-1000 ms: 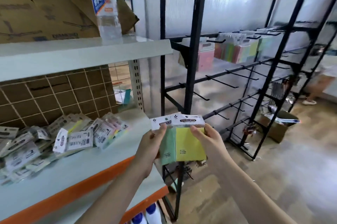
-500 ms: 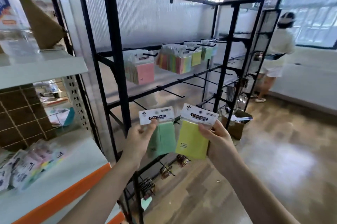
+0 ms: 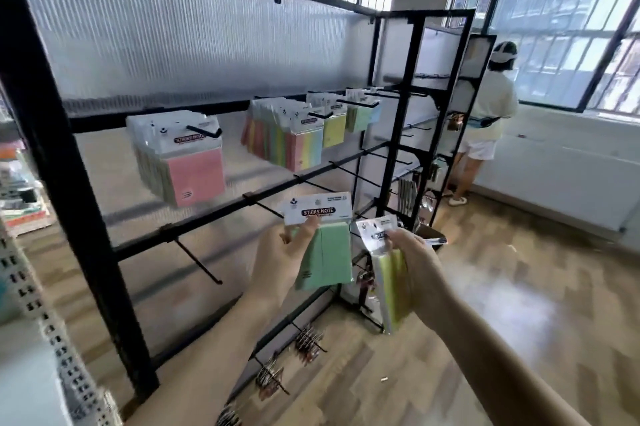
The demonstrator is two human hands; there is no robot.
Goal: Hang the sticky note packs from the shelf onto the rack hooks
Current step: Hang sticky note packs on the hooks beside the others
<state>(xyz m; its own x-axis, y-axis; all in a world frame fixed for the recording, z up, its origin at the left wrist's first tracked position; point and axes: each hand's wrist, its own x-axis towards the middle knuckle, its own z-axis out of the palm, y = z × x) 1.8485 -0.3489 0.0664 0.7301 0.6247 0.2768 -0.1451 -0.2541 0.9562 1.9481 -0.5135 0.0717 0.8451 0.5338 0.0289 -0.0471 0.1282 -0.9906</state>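
A black metal rack point(image 3: 398, 155) of square bars is standing along a ribbed, translucent plastic wall point(image 3: 180, 37), with thin rod hooks point(image 3: 199, 262) sticking out from its crossbars. The floor point(image 3: 519, 304) is showing glossy wood planks in a herringbone pattern. At the left edge a pale shelf upright point(image 3: 41, 314) with punched slots is running down the frame, blurred. By the windows point(image 3: 561, 16) at the far right a person point(image 3: 488, 120) in a light shirt and shorts is standing, turned away.

On the top row, bundles of flat square packs are hanging in clear sleeves with white header cards: a pink-fronted bundle point(image 3: 183, 162) on the left, a multicoloured bundle point(image 3: 287, 138) further along, then yellow and green ones beyond.

The left hand point(image 3: 280, 262) is reaching up in front of the middle crossbar, forearm angled up from the bottom of the frame, fingers curled and pinching the white card of a green pack point(image 3: 325, 255); the pack is hanging flat below the fingers, face toward the camera, near a hook but not on it. The right hand point(image 3: 419, 269) is sitting lower and just beside it, wrapped around a yellow pack point(image 3: 391, 283) that is turned edge-on, its card tilted left. Neither pack is on the rack yet.
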